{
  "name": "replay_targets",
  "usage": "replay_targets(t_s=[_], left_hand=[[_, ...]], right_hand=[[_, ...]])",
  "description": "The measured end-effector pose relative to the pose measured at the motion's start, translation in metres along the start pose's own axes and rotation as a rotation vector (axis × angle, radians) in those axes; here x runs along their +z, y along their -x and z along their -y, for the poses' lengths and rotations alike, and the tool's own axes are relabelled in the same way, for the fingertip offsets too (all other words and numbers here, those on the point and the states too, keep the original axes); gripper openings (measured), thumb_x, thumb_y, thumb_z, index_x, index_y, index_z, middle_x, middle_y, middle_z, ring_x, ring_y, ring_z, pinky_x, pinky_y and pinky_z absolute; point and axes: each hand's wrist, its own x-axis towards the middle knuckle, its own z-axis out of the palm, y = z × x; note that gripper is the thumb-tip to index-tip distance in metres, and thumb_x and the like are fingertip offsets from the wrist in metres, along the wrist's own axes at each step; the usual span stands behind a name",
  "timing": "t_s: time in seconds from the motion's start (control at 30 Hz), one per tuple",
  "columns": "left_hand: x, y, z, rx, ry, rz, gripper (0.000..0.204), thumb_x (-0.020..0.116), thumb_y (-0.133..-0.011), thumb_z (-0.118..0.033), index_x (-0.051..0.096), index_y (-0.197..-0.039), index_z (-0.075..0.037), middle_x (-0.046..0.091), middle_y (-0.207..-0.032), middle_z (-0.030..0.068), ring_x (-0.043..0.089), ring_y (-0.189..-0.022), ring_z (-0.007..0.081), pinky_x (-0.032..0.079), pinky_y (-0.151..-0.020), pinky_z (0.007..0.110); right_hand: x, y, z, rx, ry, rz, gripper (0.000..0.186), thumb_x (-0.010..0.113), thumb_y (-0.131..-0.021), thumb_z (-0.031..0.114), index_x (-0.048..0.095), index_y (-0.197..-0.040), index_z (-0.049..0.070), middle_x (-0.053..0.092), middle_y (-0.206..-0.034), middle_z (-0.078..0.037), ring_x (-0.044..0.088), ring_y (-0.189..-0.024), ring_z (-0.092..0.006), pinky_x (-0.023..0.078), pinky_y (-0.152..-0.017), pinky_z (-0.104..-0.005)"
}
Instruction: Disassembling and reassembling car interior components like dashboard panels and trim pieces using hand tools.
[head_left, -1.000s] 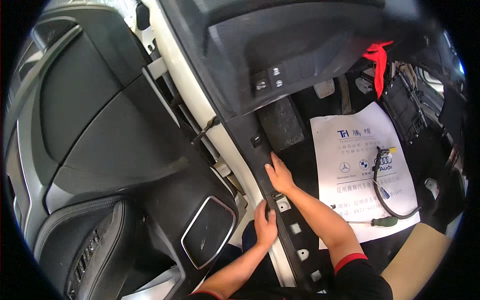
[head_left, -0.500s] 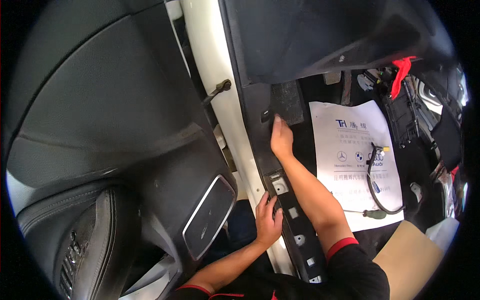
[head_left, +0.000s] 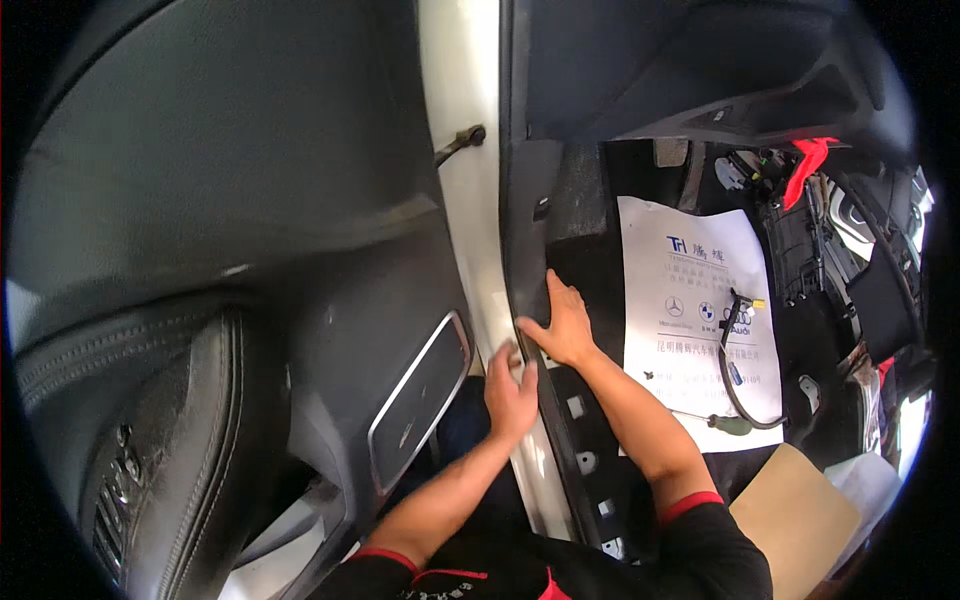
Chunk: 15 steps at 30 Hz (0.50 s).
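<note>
Both my hands are at the door opening of a car. My right hand rests on the lower part of the black side trim panel, thumb spread from the fingers, which lie along its inner edge. Just nearer and to the left, my left hand touches the white door sill beside the black sill strip. Its fingertips are slightly blurred, with thumb and fingers apart. Metal clips show along the exposed sill to the right of the strip.
The open black door fills the left side. A white printed paper floor mat lies in the footwell, with a cable and a screwdriver on it. Pedals and a red cloth are beyond; cardboard lies nearer.
My right hand has come back along the trim panel, its thumb now spread onto the panel. My left hand has shifted slightly forward and left along the sill. The view has also moved.
</note>
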Motion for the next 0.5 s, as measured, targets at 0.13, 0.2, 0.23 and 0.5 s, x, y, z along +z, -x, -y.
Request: replay_targets(t_s=[0.13,0.2,0.23,0.5], left_hand=[[0.002,-0.036,0.007,0.004,-0.068,-0.002,0.056,0.072,-0.089,-0.012,0.049,-0.139,0.0,0.064,-0.118,0.014,0.064,-0.095,0.0218,0.052,-0.085,0.034],[0.0,-0.04,0.013,0.007,-0.075,0.048,0.058,0.073,-0.088,-0.011,0.049,-0.14,0.0,0.065,-0.117,0.0125,0.064,-0.093,0.0198,0.053,-0.083,0.033],[0.0,-0.043,0.018,-0.033,0.038,0.073,0.058,0.074,-0.087,-0.009,0.05,-0.139,0.0,0.066,-0.116,0.0113,0.063,-0.089,0.0174,0.053,-0.082,0.032],[-0.005,-0.061,0.017,-0.199,0.221,0.235,0.046,0.07,-0.091,-0.011,0.057,-0.133,0.002,0.069,-0.104,0.0064,0.06,-0.081,0.0118,0.05,-0.075,0.028]], right_hand=[[0.008,0.005,0.003,0.023,0.051,-0.031,0.114,0.083,-0.069,0.049,0.03,-0.148,-0.014,0.05,-0.138,-0.033,0.049,-0.127,-0.0454,0.035,-0.111,-0.0484],[0.012,0.003,0.009,0.057,0.073,-0.017,0.115,0.083,-0.069,0.05,0.03,-0.148,-0.015,0.05,-0.138,-0.033,0.049,-0.127,-0.0452,0.035,-0.111,-0.0485],[0.014,0.001,0.011,0.087,0.093,-0.005,0.116,0.082,-0.069,0.051,0.029,-0.148,-0.015,0.05,-0.138,-0.033,0.049,-0.127,-0.0451,0.035,-0.111,-0.0486],[0.005,-0.001,-0.009,0.015,-0.031,0.054,0.114,0.078,-0.074,0.052,0.026,-0.149,-0.015,0.047,-0.14,-0.034,0.046,-0.131,-0.0452,0.032,-0.115,-0.0487]])
